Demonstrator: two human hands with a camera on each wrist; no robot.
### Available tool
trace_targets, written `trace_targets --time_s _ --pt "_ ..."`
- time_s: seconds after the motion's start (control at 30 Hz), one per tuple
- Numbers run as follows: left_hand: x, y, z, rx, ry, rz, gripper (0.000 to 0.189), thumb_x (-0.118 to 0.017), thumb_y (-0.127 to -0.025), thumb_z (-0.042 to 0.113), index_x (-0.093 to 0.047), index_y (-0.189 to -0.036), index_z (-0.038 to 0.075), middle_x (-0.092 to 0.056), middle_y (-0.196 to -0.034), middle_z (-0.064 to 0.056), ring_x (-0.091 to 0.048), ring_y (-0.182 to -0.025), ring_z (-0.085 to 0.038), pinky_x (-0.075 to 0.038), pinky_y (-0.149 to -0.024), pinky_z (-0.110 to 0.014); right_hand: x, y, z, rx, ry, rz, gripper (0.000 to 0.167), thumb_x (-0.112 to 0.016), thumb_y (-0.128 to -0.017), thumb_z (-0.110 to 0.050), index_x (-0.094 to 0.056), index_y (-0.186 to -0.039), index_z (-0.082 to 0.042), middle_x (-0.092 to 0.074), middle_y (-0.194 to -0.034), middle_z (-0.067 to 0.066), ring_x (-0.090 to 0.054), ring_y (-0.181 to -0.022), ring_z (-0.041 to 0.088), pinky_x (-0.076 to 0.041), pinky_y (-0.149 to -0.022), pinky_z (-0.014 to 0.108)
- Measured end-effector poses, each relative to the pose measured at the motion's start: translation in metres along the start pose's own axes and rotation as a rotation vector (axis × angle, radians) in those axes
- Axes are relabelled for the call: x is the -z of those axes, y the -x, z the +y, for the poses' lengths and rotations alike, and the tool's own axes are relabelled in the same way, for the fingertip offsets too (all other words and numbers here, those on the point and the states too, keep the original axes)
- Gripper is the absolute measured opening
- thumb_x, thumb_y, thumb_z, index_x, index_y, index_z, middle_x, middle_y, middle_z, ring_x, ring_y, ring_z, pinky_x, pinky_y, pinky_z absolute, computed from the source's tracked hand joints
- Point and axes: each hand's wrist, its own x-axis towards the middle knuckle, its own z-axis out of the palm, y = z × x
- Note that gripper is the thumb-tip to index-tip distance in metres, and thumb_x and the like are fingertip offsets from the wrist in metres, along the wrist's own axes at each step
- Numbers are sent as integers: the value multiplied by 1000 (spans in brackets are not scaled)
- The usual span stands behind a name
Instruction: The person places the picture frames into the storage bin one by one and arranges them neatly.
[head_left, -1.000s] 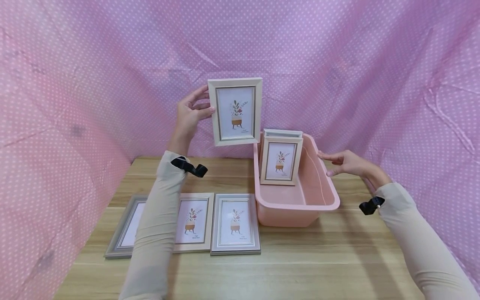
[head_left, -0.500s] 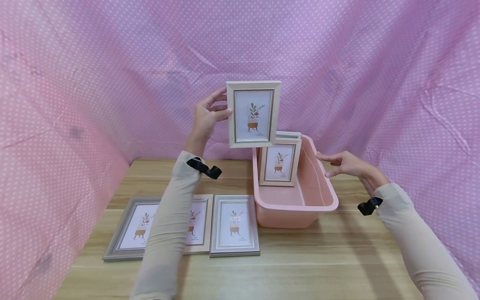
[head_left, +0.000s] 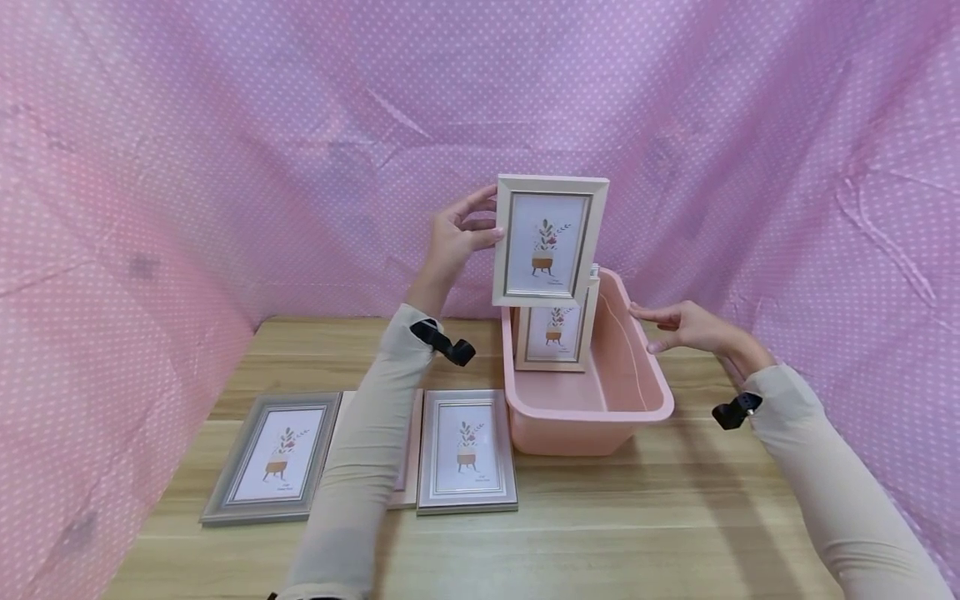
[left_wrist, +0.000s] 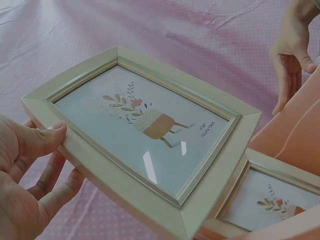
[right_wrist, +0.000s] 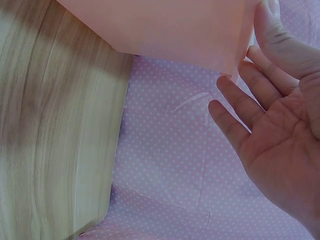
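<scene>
My left hand (head_left: 459, 235) holds a cream frame (head_left: 551, 242) upright in the air, its plant picture facing me. The thumb lies on the front border and the fingers pass behind, clamped on the left side — probably to leave the shiny front untouched. In the head view the frame shows above the back left of a pink bin (head_left: 588, 416), covering the top of a second frame (head_left: 555, 354). That one stands inside, leaning back, likely propped by whatever is behind it; a pale sliver (head_left: 595, 271) hints at more, but I cannot tell how many.

My right hand (head_left: 690, 327) is at the bin's right side. Thumb and forefinger touch the rim, apart from each other, and the other fingers spread loosely by the outer wall, gripping nothing; I judge this steadies the bin.

Three frames lie flat in a row left of the bin, seemingly set so each picture faces up: a grey one (head_left: 273, 458), a pale one (head_left: 408, 487) mostly hidden by my left sleeve (head_left: 356, 467), and a silver one (head_left: 467, 450) just beside the bin.

The table (head_left: 600, 533) is light wood grain. Pink cloth (head_left: 480, 75) with white dots — creased in places — hangs behind and at both sides, hiding the room beyond.
</scene>
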Motion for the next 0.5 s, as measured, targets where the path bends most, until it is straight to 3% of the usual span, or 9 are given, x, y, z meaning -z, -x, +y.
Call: trace_targets --time_s 0.23,0.5 --pt "-14 -1 -15 -5 -16 -23 62 -75 -82 -14 -65 -137 14 -67 -124 -12 -69 -100 -23 -64 -86 -37 0 -2 3 9 -1 2 71 -84 -80 -8 -52 -143 3 -43 -152 23 -37 -141 42 -36 -98 0" --pt "-22 -2 -32 23 -45 -30 61 -76 -83 -11 -66 -136 17 -68 -125 -10 -69 -102 -22 -63 -88 -35 1 -2 5 -9 -9 -5 72 -84 -80 -9 -52 -144 2 -42 -153 21 -38 -143 41 -35 -99 1"
